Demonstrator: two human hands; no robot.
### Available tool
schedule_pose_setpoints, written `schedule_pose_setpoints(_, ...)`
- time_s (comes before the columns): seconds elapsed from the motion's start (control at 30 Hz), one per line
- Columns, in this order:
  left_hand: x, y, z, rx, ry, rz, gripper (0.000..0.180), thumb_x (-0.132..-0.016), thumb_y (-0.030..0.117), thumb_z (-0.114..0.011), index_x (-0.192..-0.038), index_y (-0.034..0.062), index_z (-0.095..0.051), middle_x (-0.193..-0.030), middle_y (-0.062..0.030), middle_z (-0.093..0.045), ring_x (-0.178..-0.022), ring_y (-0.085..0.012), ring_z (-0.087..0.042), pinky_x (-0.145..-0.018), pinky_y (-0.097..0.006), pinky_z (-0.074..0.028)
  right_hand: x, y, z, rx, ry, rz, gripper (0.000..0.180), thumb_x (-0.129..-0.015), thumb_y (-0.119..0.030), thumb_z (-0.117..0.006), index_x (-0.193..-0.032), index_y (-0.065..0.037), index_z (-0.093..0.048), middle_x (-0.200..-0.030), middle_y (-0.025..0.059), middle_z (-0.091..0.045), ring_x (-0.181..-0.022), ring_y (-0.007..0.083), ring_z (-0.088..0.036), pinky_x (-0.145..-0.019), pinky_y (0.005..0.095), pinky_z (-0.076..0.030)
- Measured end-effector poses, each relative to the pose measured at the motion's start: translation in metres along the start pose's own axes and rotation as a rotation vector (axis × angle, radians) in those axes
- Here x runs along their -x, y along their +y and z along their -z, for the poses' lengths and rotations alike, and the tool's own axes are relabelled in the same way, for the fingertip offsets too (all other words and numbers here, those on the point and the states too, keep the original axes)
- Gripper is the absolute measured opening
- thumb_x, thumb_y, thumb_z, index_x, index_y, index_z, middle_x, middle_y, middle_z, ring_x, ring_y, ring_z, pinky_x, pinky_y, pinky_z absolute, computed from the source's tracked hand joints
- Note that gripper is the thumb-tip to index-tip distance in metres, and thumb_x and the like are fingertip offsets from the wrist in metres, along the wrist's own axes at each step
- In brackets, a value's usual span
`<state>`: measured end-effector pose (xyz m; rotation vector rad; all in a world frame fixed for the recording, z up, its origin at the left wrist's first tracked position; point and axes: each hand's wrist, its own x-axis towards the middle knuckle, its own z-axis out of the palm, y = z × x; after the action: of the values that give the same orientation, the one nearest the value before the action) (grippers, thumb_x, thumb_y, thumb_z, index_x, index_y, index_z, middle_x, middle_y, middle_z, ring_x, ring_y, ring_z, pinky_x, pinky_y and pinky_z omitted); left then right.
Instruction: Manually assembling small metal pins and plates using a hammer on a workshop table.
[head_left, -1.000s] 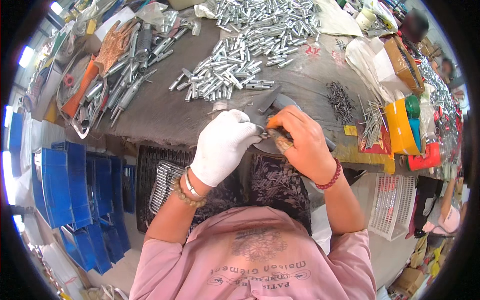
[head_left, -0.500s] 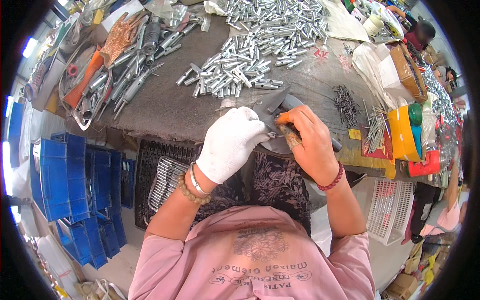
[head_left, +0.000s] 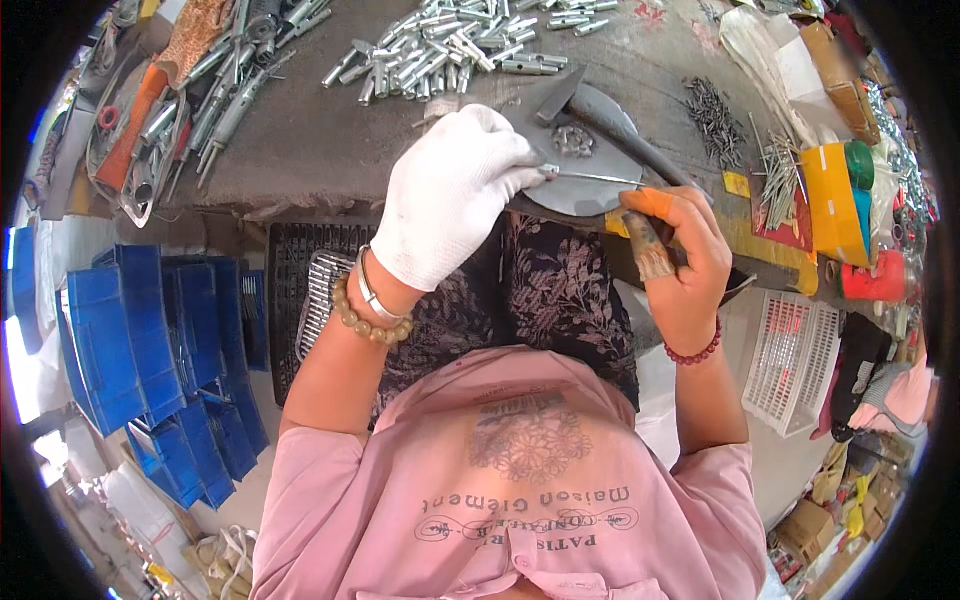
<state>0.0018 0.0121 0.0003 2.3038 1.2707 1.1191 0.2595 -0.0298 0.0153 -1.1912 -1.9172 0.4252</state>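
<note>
My left hand, in a white knit glove, pinches a small shiny metal piece over the near part of a round grey metal plate. A thin metal rod runs from that piece to the fingers of my right hand. Bare but for coverings on some fingers, that hand is closed on the rod's right end. Whether the rod sits inside the piece or only touches it, I cannot tell. On the plate lies a small knobbed metal part. A hammer rests across the plate's far side.
Silver metal tubes are heaped beyond the plate. Dark pins and a bundle of thin rods lie to the right, by a yellow box. Blue bins stand low at left, a white basket at right.
My right hand has moved right and nearer, away from my left hand, so the thin rod and the knobbed part now show. The whole view has shifted, with the tabletop higher in it.
</note>
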Motion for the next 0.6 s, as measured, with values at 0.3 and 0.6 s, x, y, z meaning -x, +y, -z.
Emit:
schedule_pose_setpoints(0.3, 0.003, 0.009, 0.001, 0.012, -0.022, -0.008, 0.016, -0.083, 0.004, -0.082, -0.098, 0.0031, -0.077, -0.094, -0.0099, -0.064, -0.096, -0.0297, -0.063, -0.088, -0.038, -0.052, 0.048, 0.019, 0.024, 0.113, 0.094, 0.042, 0.027, -0.085, -0.009, -0.08, -0.11, -0.002, -0.078, -0.097, 0.0148, -0.068, -0.087, 0.0349, -0.069, -0.079, 0.0429, -0.056)
schedule_pose_setpoints(0.6, -0.001, 0.017, 0.006, 0.016, -0.059, 0.092, 0.018, -0.084, 0.0, -0.082, -0.102, 0.0041, -0.08, -0.097, -0.0086, -0.066, -0.092, -0.0255, -0.066, -0.083, -0.035, -0.053, -0.011, 0.065, 0.072, 0.42, 0.17, -0.11, 0.036, -0.076, 0.003, -0.079, -0.11, -0.007, -0.076, -0.1, 0.0091, -0.068, -0.095, 0.0342, -0.069, -0.082, 0.0425, -0.056)
